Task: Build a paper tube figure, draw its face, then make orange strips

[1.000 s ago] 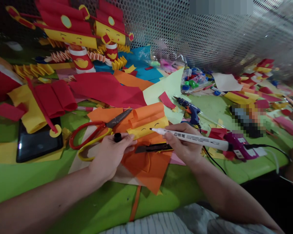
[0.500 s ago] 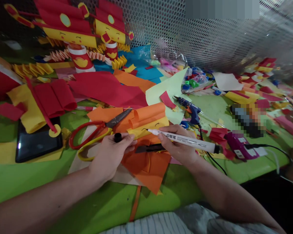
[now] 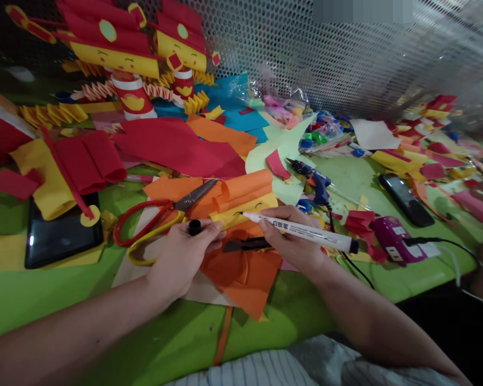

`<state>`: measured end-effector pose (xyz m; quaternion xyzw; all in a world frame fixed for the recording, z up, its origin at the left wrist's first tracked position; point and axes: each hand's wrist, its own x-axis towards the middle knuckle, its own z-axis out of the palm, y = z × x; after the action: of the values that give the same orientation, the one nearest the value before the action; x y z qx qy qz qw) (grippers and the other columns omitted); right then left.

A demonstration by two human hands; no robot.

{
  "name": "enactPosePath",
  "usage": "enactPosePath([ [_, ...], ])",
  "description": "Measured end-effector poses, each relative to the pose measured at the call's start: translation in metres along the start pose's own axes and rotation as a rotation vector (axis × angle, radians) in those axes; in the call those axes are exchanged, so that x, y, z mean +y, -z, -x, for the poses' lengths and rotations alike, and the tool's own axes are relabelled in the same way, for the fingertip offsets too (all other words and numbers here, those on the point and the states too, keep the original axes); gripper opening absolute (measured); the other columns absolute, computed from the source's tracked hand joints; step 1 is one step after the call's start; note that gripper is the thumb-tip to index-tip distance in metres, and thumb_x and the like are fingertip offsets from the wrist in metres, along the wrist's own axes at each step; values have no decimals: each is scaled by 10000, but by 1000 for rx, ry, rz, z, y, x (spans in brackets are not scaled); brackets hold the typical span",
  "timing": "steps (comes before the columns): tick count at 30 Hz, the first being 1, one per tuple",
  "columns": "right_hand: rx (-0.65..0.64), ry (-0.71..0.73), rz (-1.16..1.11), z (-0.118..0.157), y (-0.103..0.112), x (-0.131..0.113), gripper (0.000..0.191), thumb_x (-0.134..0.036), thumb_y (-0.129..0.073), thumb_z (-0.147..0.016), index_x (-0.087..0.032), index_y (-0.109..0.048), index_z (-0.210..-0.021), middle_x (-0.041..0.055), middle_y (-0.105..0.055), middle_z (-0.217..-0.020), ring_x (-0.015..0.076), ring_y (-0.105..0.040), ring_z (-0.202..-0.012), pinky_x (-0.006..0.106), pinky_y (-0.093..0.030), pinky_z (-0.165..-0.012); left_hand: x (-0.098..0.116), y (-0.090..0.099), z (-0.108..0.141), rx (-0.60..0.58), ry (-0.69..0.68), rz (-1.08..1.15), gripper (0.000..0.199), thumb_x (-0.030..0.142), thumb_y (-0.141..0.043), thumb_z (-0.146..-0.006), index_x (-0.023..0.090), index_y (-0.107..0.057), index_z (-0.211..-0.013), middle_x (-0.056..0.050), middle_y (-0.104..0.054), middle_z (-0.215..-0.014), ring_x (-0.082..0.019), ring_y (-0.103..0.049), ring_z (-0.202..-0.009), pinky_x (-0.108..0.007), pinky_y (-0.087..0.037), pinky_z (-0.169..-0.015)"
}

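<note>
My right hand point(image 3: 293, 236) grips a white whiteboard marker point(image 3: 306, 229), its tip touching a yellow paper strip point(image 3: 251, 206). A curved black line shows near the strip's right end, and a short one lies by the tip. Rolled orange paper point(image 3: 245, 187) adjoins the strip's upper edge. My left hand point(image 3: 189, 252) is closed at the strip's left end, with a black marker cap point(image 3: 194, 227) sticking up from its fingers. Scissors point(image 3: 161, 214) with red and yellow handles lie open beside that hand. Between my hands a dark blade point(image 3: 247, 244) rests on orange paper point(image 3: 241, 279).
A blue glue gun point(image 3: 312, 179) with a cord lies to the right, near a purple power socket point(image 3: 396, 241) and a black phone point(image 3: 406, 199). Another phone point(image 3: 64, 236) is at left under paper pieces. Paper figures point(image 3: 131, 96) stand at the back left, by a mesh panel point(image 3: 265, 43).
The marker's tip has shifted very slightly left along the dark line, and its back end has swung a little left. My left hand stays in place.
</note>
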<state>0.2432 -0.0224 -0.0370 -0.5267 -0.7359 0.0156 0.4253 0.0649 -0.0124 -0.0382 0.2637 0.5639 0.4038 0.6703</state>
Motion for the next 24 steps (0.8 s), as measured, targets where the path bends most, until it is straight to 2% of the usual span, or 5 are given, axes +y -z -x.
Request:
enactPosePath([
  [7, 24, 33, -12, 0, -2, -2, 87, -263, -597, -796, -190, -632, -765, 4, -702, -604, 92, -605, -443, 175, -428, -412, 0, 0, 0, -6, 0, 3, 166, 283, -762, -559, 166, -668, -631, -10, -669, -651, -184, -669, -695, -294, -545, -667],
  [24, 0, 80, 29, -1, -5, -8, 142, -290, -562, -818, -219, -653, -735, -8, -689, -576, 101, -614, -458, 187, -468, -457, 1, 0, 1, -23, -11, -11, 135, 261, -747, -591, 162, -674, -647, -9, -667, -659, -175, -671, -682, -277, -551, -669],
])
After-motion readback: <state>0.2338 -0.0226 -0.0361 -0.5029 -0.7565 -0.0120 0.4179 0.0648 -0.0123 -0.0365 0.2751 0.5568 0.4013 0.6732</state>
